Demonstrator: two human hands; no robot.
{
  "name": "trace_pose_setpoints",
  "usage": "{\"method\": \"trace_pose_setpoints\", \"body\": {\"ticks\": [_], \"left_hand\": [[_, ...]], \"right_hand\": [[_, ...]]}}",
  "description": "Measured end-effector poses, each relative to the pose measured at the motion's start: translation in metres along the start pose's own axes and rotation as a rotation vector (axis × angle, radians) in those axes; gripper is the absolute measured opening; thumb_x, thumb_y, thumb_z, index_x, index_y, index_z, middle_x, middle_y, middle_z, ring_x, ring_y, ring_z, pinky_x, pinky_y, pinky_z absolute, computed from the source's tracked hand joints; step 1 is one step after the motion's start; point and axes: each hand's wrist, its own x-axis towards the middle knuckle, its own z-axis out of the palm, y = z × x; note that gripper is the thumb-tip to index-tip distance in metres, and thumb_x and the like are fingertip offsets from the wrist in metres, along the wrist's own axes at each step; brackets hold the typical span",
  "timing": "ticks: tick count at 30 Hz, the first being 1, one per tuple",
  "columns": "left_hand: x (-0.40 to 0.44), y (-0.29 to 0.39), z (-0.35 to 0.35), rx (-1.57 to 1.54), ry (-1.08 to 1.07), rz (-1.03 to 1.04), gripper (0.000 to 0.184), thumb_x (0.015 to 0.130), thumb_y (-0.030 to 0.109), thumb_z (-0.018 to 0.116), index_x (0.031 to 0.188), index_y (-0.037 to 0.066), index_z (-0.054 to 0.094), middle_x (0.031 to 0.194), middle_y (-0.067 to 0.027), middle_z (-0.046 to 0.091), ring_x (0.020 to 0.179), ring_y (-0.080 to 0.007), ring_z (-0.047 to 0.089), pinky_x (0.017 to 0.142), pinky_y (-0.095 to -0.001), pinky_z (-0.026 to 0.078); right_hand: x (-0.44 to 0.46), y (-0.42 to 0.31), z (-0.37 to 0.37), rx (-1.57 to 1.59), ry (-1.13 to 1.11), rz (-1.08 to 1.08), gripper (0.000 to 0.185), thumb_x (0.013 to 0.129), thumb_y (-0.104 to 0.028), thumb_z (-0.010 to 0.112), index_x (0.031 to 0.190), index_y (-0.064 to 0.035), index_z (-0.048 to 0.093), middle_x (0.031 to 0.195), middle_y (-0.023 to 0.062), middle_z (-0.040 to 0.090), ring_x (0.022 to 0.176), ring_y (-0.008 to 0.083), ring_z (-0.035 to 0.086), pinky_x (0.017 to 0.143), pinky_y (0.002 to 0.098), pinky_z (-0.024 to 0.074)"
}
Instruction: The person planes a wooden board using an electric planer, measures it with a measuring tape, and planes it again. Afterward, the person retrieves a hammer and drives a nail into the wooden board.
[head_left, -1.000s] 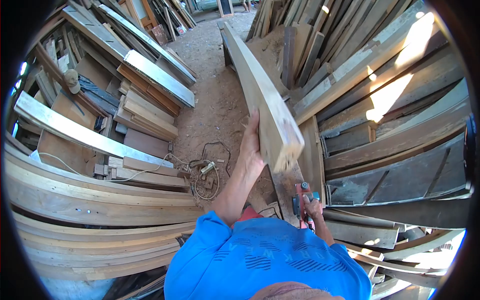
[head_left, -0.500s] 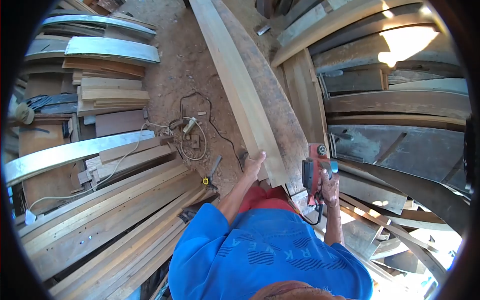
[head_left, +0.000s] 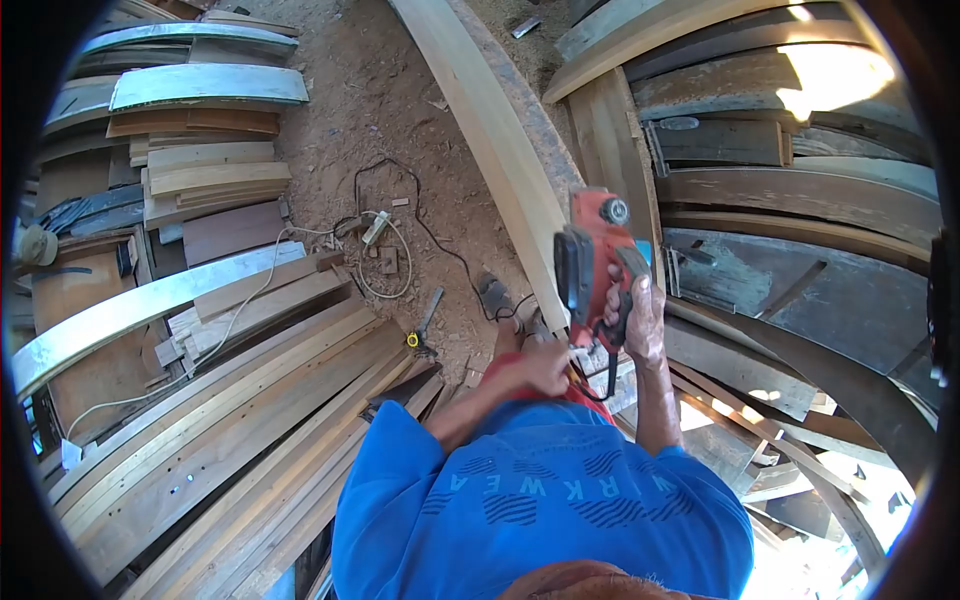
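Here, a planer point(head_left: 598, 250) at the end of a plank point(head_left: 490, 120)
Right hand point(head_left: 645, 315) grips planer; left hand point(head_left: 543, 368), grip indiscernible, is near plank end

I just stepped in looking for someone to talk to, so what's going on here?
A person in a blue shirt grips a red power tool, which looks like a planer, in the right hand. It is by the near end of a long pale plank. The left hand is near that end too; whether it touches the plank is unclear. A white power socket lies on the ground to the left.
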Motion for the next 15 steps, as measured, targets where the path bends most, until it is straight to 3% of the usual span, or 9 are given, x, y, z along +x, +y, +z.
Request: {"method": "trace_pose_setpoints", "body": {"ticks": [1, 2, 3, 5, 7, 9, 11, 15], "left_hand": [[0.009, -0.008, 0.048, -0.307, 0.305, 0.399, 0.057, 0.065, 0.017, 0.065, 0.119, 0.001, 0.062, 0.103, -0.0244, 0.065, 0.099, -0.0414, 0.064, 0.086, -0.0558, 0.049], [0.013, -0.007, 0.068, -0.253, 0.1, 0.333, 0.052, 0.065, 0.017, 0.065, 0.115, 0.001, 0.063, 0.107, -0.0233, 0.066, 0.103, -0.0399, 0.063, 0.088, -0.0543, 0.048], [0.007, 0.0, 0.073, -0.258, 0.245, 0.415, 0.041, 0.068, 0.018, 0.065, 0.107, 0.004, 0.064, 0.1, -0.022, 0.067, 0.093, -0.0409, 0.065, 0.083, -0.0496, 0.052], [0.0, -0.013, 0.066, -0.427, -0.123, 0.001, 0.029, 0.073, 0.02, 0.064, 0.099, 0.006, 0.064, 0.091, -0.0217, 0.068, 0.083, -0.0434, 0.067, 0.077, -0.0501, 0.055], [-0.022, -0.053, 0.073, -0.29, 0.053, -0.205, 0.025, 0.079, 0.024, 0.063, 0.098, 0.008, 0.063, 0.086, -0.022, 0.069, 0.08, -0.045, 0.068, 0.073, -0.0543, 0.055], [-0.062, -0.088, 0.055, -0.159, 0.123, -0.404, 0.028, 0.081, 0.027, 0.063, 0.1, 0.007, 0.063, 0.09, -0.0229, 0.07, 0.088, -0.0449, 0.069, 0.078, -0.0563, 0.055], [-0.103, -0.169, 0.092, -0.027, 0.195, -0.584, 0.029, 0.08, 0.026, 0.065, 0.103, 0.007, 0.063, 0.091, -0.0228, 0.07, 0.088, -0.0445, 0.069, 0.078, -0.0549, 0.056], [-0.154, -0.179, 0.068, -0.098, 0.246, -0.791, 0.033, 0.076, 0.023, 0.071, 0.103, 0.006, 0.063, 0.092, -0.0224, 0.071, 0.089, -0.0431, 0.069, 0.081, -0.0517, 0.056]], "right_hand": [[0.009, -0.002, 0.011, 0.045, -0.005, -0.015, 0.064, 0.103, -0.06, 0.046, 0.121, -0.0004, 0.06, 0.068, -0.0003, 0.053, 0.054, 0.0071, 0.05, 0.047, 0.0229, 0.0402], [0.019, -0.003, 0.018, 0.084, -0.011, -0.005, 0.06, 0.104, -0.057, 0.047, 0.119, -0.0001, 0.059, 0.07, 0.0001, 0.054, 0.054, 0.0073, 0.05, 0.048, 0.0234, 0.0407], [0.03, -0.002, 0.023, 0.04, -0.041, -0.002, 0.058, 0.104, -0.055, 0.048, 0.119, -0.0001, 0.059, 0.07, 0.0001, 0.054, 0.054, 0.0074, 0.05, 0.048, 0.0237, 0.0406], [0.051, 0.003, 0.028, -0.046, -0.095, 0.011, 0.054, 0.105, -0.052, 0.049, 0.118, -0.0002, 0.059, 0.07, 0.0003, 0.054, 0.054, 0.0076, 0.05, 0.048, 0.0242, 0.0405], [0.067, 0.008, 0.034, -0.262, -0.144, 0.113, 0.045, 0.105, -0.047, 0.051, 0.103, -0.0026, 0.06, 0.067, -0.0002, 0.054, 0.055, 0.0083, 0.05, 0.05, 0.0252, 0.0417], [0.072, 0.01, 0.038, -0.396, -0.254, 0.098, 0.043, 0.104, -0.045, 0.052, 0.097, -0.0026, 0.059, 0.065, 0.0007, 0.054, 0.056, 0.0107, 0.051, 0.051, 0.0291, 0.0436], [0.078, 0.041, 0.022, -0.477, -0.281, 0.105, 0.043, 0.102, -0.044, 0.054, 0.097, -0.0017, 0.059, 0.065, 0.0024, 0.055, 0.057, 0.0127, 0.053, 0.053, 0.0316, 0.045], [0.057, 0.076, 0.003, -0.542, -0.306, 0.077, 0.043, 0.1, -0.042, 0.056, 0.1, 0.0004, 0.059, 0.067, 0.0058, 0.057, 0.061, 0.0158, 0.056, 0.058, 0.0343, 0.0472]]}}
